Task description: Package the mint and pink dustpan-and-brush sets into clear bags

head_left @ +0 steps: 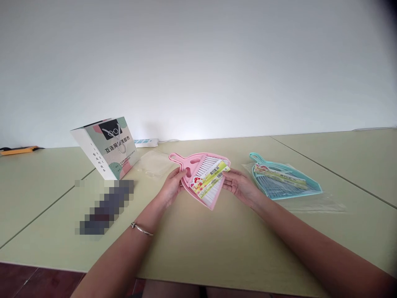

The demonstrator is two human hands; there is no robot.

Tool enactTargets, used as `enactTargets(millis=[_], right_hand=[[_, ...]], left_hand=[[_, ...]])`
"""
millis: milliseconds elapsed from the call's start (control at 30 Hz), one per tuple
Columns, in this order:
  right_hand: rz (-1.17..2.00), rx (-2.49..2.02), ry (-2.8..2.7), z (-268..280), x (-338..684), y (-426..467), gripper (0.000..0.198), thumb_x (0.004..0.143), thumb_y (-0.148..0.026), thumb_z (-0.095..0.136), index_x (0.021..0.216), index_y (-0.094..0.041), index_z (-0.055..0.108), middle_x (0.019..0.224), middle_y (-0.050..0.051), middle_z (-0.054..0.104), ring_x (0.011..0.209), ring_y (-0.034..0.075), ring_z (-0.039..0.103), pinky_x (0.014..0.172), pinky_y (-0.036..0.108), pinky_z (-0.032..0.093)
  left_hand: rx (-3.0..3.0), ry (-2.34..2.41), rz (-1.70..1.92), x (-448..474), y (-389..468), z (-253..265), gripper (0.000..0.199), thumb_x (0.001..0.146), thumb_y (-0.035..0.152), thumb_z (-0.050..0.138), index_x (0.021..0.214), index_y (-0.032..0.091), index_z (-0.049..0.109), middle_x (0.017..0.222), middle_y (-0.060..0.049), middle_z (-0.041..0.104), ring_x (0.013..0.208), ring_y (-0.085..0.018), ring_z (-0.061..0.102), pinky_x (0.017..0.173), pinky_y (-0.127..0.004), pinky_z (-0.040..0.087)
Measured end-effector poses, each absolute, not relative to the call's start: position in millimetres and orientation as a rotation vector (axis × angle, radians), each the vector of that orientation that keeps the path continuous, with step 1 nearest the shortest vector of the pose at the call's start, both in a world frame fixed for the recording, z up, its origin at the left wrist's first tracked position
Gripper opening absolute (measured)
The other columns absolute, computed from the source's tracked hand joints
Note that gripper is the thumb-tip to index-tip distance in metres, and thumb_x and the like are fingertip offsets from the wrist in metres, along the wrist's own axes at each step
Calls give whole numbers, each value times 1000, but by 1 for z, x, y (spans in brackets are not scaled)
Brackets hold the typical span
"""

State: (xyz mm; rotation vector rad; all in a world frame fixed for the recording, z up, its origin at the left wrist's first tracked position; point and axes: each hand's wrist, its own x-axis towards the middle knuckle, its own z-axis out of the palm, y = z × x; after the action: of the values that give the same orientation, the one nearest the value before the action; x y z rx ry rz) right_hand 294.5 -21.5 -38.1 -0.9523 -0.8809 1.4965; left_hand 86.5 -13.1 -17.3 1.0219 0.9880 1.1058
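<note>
A pink dustpan [186,159] with a white-bristled brush [207,164] nested in it is held up above the table between both hands. A printed paper label [211,181] wraps across the set. My left hand [173,184] grips the pan near its handle end, thumb on top. On the opposite side my right hand [238,184] holds the edge by the label, with some fingers behind it. To the right lies a teal dustpan set [283,178] with dark bristles and a similar label, inside or on a clear plastic bag [322,203].
A paper gift bag [116,145] with rope handles stands tilted at the left. Beside it lie a crumpled clear plastic wrapper [155,162] and a white-and-blue packet [147,142]. A pixelated dark item [107,209] is nearer me. An orange-and-black object [21,151] sits far left, near the wall.
</note>
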Motion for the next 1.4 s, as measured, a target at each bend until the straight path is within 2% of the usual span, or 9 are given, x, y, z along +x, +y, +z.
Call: enactTargets(millis=[167, 300, 467, 600, 767, 900, 1100, 1267, 1400], right_hand=[[1100, -1312, -834, -45, 311, -8, 25, 73, -23, 57, 98, -19, 58, 107, 10, 66, 104, 22, 61, 92, 38, 48], [498, -1437, -1070, -43, 314, -13, 57, 77, -41, 56, 128, -22, 39, 144, 12, 33, 137, 25, 23, 111, 47, 20], [37, -1138, -1730, -30, 285, -39, 35, 86, -40, 48, 118, -27, 51, 139, 9, 37, 133, 24, 30, 108, 48, 27], [-68, -979, -1877, -26, 270, -48, 34, 86, -34, 50, 120, -29, 50, 134, 8, 41, 129, 24, 35, 105, 48, 30], [69, -914, -1838, -26, 267, -51, 29, 85, -36, 52, 114, -30, 54, 132, 8, 40, 126, 25, 38, 102, 48, 34], [182, -913, -1797, -21, 262, -57, 25, 81, -37, 58, 104, -27, 57, 127, 9, 38, 124, 25, 37, 103, 45, 35], [221, -894, -1766, -9, 255, -66, 18, 79, -37, 60, 92, -25, 56, 113, 9, 38, 118, 24, 38, 99, 45, 37], [134, -904, -1714, -5, 254, -68, 17, 78, -38, 61, 85, -23, 55, 107, 8, 39, 112, 25, 41, 95, 46, 39], [77, -1018, -1520, -12, 265, -56, 18, 74, -37, 64, 79, -24, 53, 106, 7, 39, 112, 25, 42, 95, 47, 40]], left_hand=[[829, 1238, 1369, 74, -3, -17, 18, 71, 28, 61, 85, 17, 57, 81, -2, 63, 64, -12, 58, 57, -24, 48], [918, 1139, 1504, 68, -2, -13, 28, 69, 24, 60, 96, 24, 53, 89, 2, 62, 72, -11, 59, 63, -27, 52], [1274, 924, 1277, 86, -22, -10, 45, 70, 26, 64, 113, 32, 49, 92, 3, 62, 75, -12, 60, 65, -25, 51], [1481, 650, 1153, 100, -39, -8, 54, 74, 25, 66, 124, 31, 47, 125, -1, 54, 109, -19, 54, 89, -28, 45], [1450, 550, 971, 94, -41, -11, 54, 82, 45, 55, 132, 39, 38, 140, -1, 42, 114, -22, 52, 89, -34, 47], [1403, 547, 979, 92, -37, -13, 50, 84, 52, 48, 131, 35, 43, 139, -2, 45, 119, -23, 49, 95, -37, 44], [1479, 361, 1064, 96, -41, 2, 52, 77, 47, 62, 125, 33, 50, 146, -1, 35, 133, -24, 32, 108, -39, 31], [1523, 363, 1084, 90, -41, 9, 41, 73, 44, 67, 108, 25, 61, 134, -6, 49, 125, -28, 43, 102, -43, 36], [1392, 514, 1512, 73, -25, 17, 33, 71, 42, 69, 97, 24, 61, 117, -6, 61, 116, -25, 52, 95, -39, 43]])
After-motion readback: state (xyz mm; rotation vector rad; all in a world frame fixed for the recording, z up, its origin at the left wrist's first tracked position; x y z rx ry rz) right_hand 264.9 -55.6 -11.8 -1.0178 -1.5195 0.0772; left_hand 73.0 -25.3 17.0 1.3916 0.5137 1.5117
